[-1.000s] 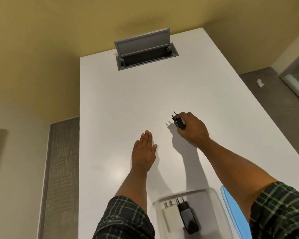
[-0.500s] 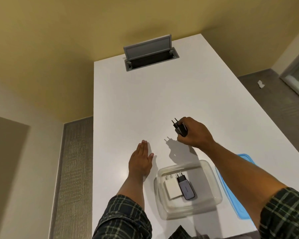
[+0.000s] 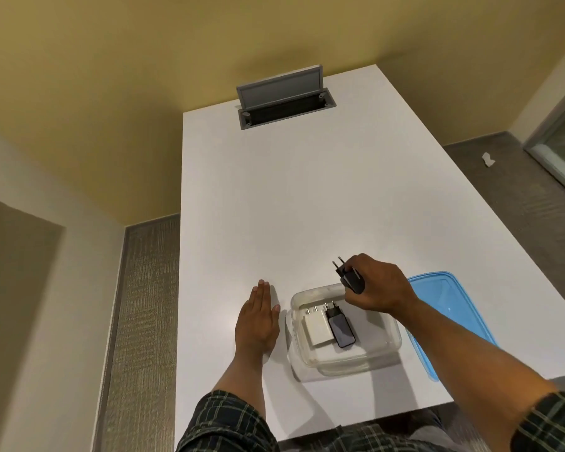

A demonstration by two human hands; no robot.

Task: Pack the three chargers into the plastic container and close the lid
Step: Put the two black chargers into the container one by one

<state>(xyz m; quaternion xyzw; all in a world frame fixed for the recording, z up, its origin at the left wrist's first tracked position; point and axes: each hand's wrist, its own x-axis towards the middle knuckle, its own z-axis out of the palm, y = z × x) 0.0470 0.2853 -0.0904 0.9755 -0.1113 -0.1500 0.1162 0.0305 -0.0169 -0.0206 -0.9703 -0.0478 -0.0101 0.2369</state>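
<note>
A clear plastic container [image 3: 356,360] stands open on the white table [image 3: 307,207] near its front edge. Inside lie a white charger [image 3: 317,329] and a dark charger [image 3: 340,331], side by side with prongs pointing away from me. My right hand [image 3: 377,287] holds a third, black charger [image 3: 349,277] above the container's far rim, prongs up and to the left. My left hand [image 3: 258,321] rests flat on the table just left of the container, fingers together. The blue lid [image 3: 450,314] lies flat to the right of the container, partly hidden by my right forearm.
A grey cable box [image 3: 284,99] with its flap raised is set into the table's far end. Yellowish walls stand behind and to the left, with grey carpet on both sides of the table. A small white scrap [image 3: 487,159] lies on the floor at the right.
My right hand has carried the black charger from the middle of the table back toward me, to above the container's far rim. My left hand stays flat on the table.
</note>
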